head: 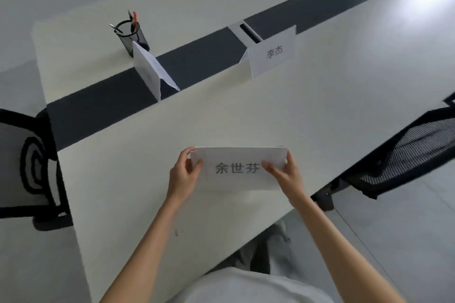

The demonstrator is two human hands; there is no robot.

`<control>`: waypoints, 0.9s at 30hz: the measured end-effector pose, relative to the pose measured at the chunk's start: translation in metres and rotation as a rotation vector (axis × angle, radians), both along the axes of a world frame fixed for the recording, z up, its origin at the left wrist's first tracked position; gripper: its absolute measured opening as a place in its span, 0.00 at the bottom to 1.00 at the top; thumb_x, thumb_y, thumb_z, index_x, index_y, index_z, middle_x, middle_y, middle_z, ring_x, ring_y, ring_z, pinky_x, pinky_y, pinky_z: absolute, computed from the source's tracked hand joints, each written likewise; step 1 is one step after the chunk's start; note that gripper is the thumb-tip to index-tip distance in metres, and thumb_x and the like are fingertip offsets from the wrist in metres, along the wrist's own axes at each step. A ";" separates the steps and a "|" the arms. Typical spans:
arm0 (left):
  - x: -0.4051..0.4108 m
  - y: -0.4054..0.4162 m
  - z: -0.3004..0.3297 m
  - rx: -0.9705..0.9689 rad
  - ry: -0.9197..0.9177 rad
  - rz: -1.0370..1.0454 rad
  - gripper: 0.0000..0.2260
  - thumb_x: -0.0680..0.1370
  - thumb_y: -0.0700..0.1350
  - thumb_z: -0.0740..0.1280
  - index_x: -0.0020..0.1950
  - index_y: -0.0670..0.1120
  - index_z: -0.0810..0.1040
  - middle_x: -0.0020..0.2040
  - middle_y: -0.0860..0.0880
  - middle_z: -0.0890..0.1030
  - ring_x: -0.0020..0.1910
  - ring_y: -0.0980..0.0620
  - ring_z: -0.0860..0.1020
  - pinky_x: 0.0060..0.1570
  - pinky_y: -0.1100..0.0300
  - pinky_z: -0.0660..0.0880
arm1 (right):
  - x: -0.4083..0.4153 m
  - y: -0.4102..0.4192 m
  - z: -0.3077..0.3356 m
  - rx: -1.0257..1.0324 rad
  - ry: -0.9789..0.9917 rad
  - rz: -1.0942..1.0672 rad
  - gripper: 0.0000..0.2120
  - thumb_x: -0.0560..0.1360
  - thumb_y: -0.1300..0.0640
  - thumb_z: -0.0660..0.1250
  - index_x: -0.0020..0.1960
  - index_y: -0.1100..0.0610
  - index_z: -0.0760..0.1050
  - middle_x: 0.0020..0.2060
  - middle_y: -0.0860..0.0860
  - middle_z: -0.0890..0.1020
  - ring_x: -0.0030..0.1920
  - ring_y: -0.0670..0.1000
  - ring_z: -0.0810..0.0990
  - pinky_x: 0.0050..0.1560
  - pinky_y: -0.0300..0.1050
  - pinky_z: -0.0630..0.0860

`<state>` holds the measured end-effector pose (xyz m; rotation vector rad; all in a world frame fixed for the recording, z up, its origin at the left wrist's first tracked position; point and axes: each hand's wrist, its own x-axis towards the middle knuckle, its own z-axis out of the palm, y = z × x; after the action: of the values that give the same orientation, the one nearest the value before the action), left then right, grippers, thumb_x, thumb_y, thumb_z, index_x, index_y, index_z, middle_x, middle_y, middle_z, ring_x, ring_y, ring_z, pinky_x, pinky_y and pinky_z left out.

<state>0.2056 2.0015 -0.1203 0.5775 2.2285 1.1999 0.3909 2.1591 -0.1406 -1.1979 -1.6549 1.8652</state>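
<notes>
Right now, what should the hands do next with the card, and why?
Probably spread the paper card open and stand it on the table. The left hand and right hand pinch its ends, it looks folded flat, and two other cards stand like tents.

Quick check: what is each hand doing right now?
Left hand: pinches the left end of the folded name card.
Right hand: pinches the card's right end.

I see the left hand (183, 176) and right hand (286, 176) pinch a folded white paper name card (243, 156) at its ends. A printed white tent card (273, 53) stands farther back on the long white table (332, 106).
</notes>
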 end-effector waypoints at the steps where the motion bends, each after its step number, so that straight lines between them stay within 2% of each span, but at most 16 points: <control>1: 0.004 0.000 0.003 0.003 -0.006 -0.049 0.11 0.75 0.45 0.64 0.57 0.52 0.71 0.36 0.44 0.74 0.35 0.48 0.71 0.36 0.60 0.69 | 0.009 -0.009 0.004 -0.031 0.006 -0.064 0.19 0.69 0.62 0.70 0.57 0.54 0.69 0.45 0.49 0.81 0.45 0.50 0.81 0.40 0.38 0.81; 3: 0.016 0.003 0.009 0.022 -0.025 -0.140 0.12 0.76 0.45 0.63 0.58 0.52 0.70 0.35 0.45 0.71 0.34 0.49 0.69 0.35 0.59 0.68 | 0.031 -0.025 0.015 -0.083 0.020 -0.199 0.19 0.69 0.61 0.71 0.58 0.54 0.71 0.47 0.50 0.82 0.45 0.48 0.82 0.40 0.37 0.81; 6: 0.044 0.010 0.018 0.069 -0.055 -0.275 0.13 0.76 0.44 0.63 0.58 0.56 0.67 0.40 0.39 0.74 0.40 0.45 0.73 0.41 0.49 0.72 | 0.075 -0.051 0.025 -0.094 0.011 -0.390 0.15 0.68 0.59 0.72 0.53 0.53 0.74 0.46 0.51 0.82 0.43 0.47 0.83 0.39 0.37 0.80; 7: 0.054 0.013 0.020 0.086 -0.064 -0.327 0.15 0.76 0.43 0.63 0.59 0.56 0.65 0.41 0.39 0.75 0.40 0.44 0.74 0.40 0.50 0.73 | 0.090 -0.061 0.029 -0.088 0.006 -0.451 0.14 0.68 0.59 0.72 0.52 0.53 0.74 0.47 0.52 0.82 0.44 0.48 0.83 0.40 0.38 0.80; 10: 0.093 0.022 0.023 0.129 -0.075 -0.501 0.17 0.76 0.40 0.62 0.60 0.56 0.63 0.38 0.46 0.74 0.37 0.51 0.73 0.36 0.65 0.72 | 0.138 -0.089 0.034 -0.108 -0.035 -0.640 0.14 0.68 0.58 0.72 0.53 0.54 0.74 0.48 0.54 0.82 0.45 0.50 0.82 0.39 0.37 0.80; 13: 0.138 0.039 0.025 0.137 -0.110 -0.683 0.16 0.76 0.39 0.62 0.59 0.55 0.64 0.37 0.48 0.73 0.36 0.52 0.73 0.34 0.68 0.73 | 0.185 -0.112 0.040 -0.119 -0.068 -0.841 0.16 0.67 0.57 0.72 0.54 0.55 0.74 0.48 0.53 0.82 0.45 0.49 0.81 0.40 0.36 0.80; 16: 0.189 0.064 0.022 0.111 -0.161 -0.871 0.16 0.76 0.40 0.62 0.59 0.55 0.65 0.37 0.45 0.74 0.37 0.48 0.74 0.36 0.61 0.75 | 0.234 -0.131 0.045 -0.159 -0.078 -1.045 0.28 0.68 0.57 0.72 0.65 0.60 0.66 0.50 0.48 0.77 0.45 0.44 0.77 0.48 0.41 0.74; 18: 0.226 0.086 0.021 0.095 -0.177 -1.015 0.16 0.76 0.41 0.62 0.60 0.57 0.65 0.39 0.42 0.75 0.39 0.46 0.76 0.39 0.53 0.76 | 0.268 -0.138 0.045 -0.172 -0.070 -1.160 0.36 0.66 0.52 0.74 0.68 0.61 0.63 0.56 0.50 0.75 0.48 0.47 0.76 0.54 0.45 0.74; 19: 0.244 0.098 0.021 0.096 -0.180 -1.080 0.16 0.76 0.41 0.63 0.59 0.57 0.65 0.38 0.42 0.75 0.38 0.47 0.76 0.38 0.53 0.76 | 0.283 -0.139 0.046 -0.189 -0.076 -1.207 0.40 0.62 0.48 0.75 0.68 0.60 0.63 0.59 0.52 0.76 0.52 0.50 0.78 0.57 0.49 0.75; 20: 0.262 0.110 0.020 0.097 -0.184 -1.140 0.16 0.76 0.41 0.63 0.59 0.58 0.66 0.37 0.43 0.74 0.37 0.48 0.75 0.37 0.54 0.75 | 0.297 -0.139 0.046 -0.196 -0.083 -1.251 0.41 0.60 0.45 0.76 0.67 0.59 0.65 0.59 0.55 0.78 0.54 0.52 0.79 0.58 0.51 0.76; 22: 0.300 0.136 0.019 0.087 -0.188 -1.228 0.16 0.75 0.40 0.63 0.57 0.58 0.66 0.36 0.44 0.73 0.35 0.49 0.73 0.36 0.56 0.73 | 0.327 -0.134 0.042 -0.196 -0.081 -1.323 0.34 0.62 0.47 0.75 0.64 0.57 0.68 0.56 0.55 0.80 0.53 0.53 0.80 0.56 0.52 0.77; 24: 0.337 0.160 0.014 0.051 -0.183 -1.275 0.17 0.75 0.41 0.63 0.55 0.61 0.66 0.36 0.42 0.72 0.35 0.45 0.73 0.37 0.50 0.73 | 0.358 -0.122 0.038 -0.215 -0.087 -1.384 0.29 0.64 0.49 0.74 0.61 0.56 0.70 0.54 0.56 0.81 0.52 0.54 0.81 0.56 0.53 0.78; 26: 0.374 0.188 0.011 0.019 -0.181 -1.297 0.18 0.75 0.41 0.64 0.53 0.65 0.67 0.37 0.38 0.73 0.38 0.36 0.74 0.40 0.42 0.75 | 0.390 -0.100 0.033 -0.230 -0.090 -1.396 0.30 0.63 0.48 0.74 0.61 0.57 0.70 0.55 0.56 0.80 0.53 0.54 0.80 0.57 0.55 0.77; 27: 0.392 0.202 0.009 0.006 -0.182 -1.297 0.18 0.75 0.42 0.63 0.53 0.65 0.67 0.38 0.38 0.74 0.39 0.35 0.74 0.41 0.40 0.75 | 0.409 -0.085 0.033 -0.228 -0.102 -1.390 0.35 0.61 0.45 0.75 0.63 0.58 0.69 0.56 0.56 0.80 0.54 0.55 0.80 0.59 0.56 0.77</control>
<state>0.5980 2.2030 -0.1109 1.4937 1.1888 0.4991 0.7999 2.0741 -0.1072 -1.8186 -0.2789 1.0350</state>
